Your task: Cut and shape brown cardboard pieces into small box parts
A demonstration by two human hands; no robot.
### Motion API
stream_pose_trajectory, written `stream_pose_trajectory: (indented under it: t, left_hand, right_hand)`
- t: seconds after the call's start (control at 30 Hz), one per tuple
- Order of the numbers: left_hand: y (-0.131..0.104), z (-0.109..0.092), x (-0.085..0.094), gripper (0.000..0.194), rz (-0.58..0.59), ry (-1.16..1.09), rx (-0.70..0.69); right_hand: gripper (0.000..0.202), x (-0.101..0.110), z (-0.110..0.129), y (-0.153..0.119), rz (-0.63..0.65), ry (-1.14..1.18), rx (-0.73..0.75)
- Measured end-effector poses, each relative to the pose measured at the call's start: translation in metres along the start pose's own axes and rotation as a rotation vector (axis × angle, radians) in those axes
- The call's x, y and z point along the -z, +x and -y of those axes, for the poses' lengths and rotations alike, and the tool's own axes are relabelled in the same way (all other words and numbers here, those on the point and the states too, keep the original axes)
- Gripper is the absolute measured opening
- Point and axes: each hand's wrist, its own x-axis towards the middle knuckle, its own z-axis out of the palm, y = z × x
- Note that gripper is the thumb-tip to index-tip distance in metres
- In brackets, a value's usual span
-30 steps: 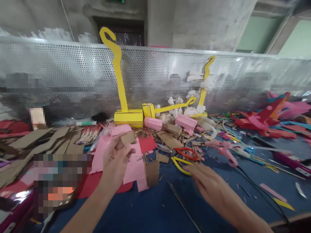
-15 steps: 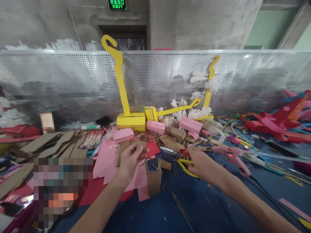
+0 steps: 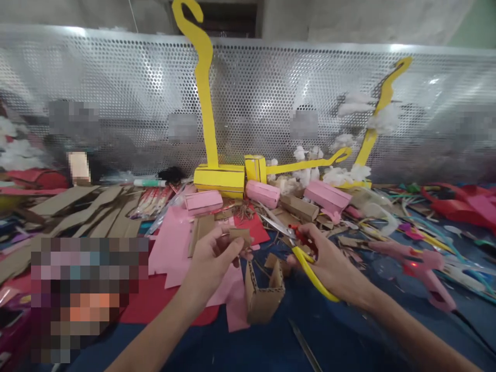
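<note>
My left hand (image 3: 217, 256) pinches a small piece of brown cardboard (image 3: 239, 236) between thumb and fingers. My right hand (image 3: 323, 258) grips a pair of scissors (image 3: 308, 266) by its yellow and red handles. The blades are parted slightly and point up and left, past the cardboard piece and apart from it. Between and below my hands, a folded cardboard box shape (image 3: 265, 302) stands with its top open. Sheets of pink paper (image 3: 174, 245) and a red sheet (image 3: 253, 227) lie beneath and behind my left hand.
Yellow hook-shaped cardboard pieces (image 3: 207, 98) stand against a perforated metal barrier (image 3: 271, 93). Pink paper-covered blocks (image 3: 263, 194) lie before them. A pink glue gun (image 3: 426, 268) rests at right with its cord trailing. Cardboard strips (image 3: 96, 212) pile at left; a metal blade (image 3: 304, 343) lies in front.
My view has tilted down and moved closer. The scissors have turned to show their blades and handles more fully, and the cardboard piece in my left hand is now plainly visible.
</note>
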Motion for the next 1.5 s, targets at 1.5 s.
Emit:
stream_pose_trajectory:
  t: [1.5]
  left_hand:
    - [-0.007,0.006,-0.007,0.009,0.17,0.077,-0.098]
  right_hand:
    - [0.044,-0.017,-0.002,-0.019,-0.063,-0.065,0.15]
